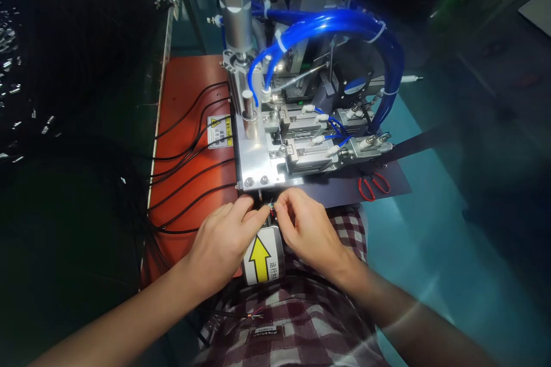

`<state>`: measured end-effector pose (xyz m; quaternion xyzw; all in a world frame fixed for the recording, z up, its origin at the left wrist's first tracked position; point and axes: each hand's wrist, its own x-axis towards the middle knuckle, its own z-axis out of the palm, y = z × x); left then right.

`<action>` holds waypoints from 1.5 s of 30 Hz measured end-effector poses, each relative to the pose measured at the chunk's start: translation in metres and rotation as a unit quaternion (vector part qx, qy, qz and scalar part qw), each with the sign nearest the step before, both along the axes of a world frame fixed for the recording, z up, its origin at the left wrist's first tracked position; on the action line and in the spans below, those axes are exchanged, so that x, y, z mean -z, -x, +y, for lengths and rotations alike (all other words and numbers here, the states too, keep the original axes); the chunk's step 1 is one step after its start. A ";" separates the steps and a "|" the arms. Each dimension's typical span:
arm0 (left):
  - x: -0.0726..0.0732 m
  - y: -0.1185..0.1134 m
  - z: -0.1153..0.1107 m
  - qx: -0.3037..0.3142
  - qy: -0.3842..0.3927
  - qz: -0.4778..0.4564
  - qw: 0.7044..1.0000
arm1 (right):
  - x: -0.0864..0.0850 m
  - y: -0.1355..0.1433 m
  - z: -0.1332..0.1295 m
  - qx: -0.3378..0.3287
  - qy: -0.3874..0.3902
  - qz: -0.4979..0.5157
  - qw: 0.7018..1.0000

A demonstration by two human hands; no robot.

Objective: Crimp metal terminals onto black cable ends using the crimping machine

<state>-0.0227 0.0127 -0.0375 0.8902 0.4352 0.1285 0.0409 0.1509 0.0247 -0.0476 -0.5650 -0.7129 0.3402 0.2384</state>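
In the head view, my left hand (224,241) pinches near a small wire end (271,206) at the machine's front edge. My right hand (305,229) is closed in a pinch at the same wire end, its thumb and index finger pressed together. The fingertips of both hands nearly meet. Thin red and dark strands show between them. Just below them is a drum-shaped part (263,255) with a yellow arrow label. The metal machine (258,166) with pneumatic cylinders stands directly beyond my hands.
Black cables (193,192) run across the orange board (185,92) into the machine's left side. Blue hoses (336,23) arch above it. Red-handled scissors (373,186) lie at the right. A stripped cable end (256,315) rests near my lap.
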 end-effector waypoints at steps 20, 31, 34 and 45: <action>0.007 0.004 0.000 -0.007 0.029 -0.046 0.999 | 0.012 0.005 -0.001 0.069 0.027 0.123 0.990; 0.005 0.004 0.002 -0.004 0.028 -0.051 0.998 | 0.016 0.008 -0.003 0.111 0.133 0.199 0.965; 0.004 0.004 0.002 -0.003 0.039 -0.057 0.998 | 0.013 0.009 0.001 0.121 0.246 0.268 0.924; 0.000 0.003 0.003 -0.007 0.072 -0.108 0.992 | 0.022 0.000 0.001 0.134 0.213 0.266 0.931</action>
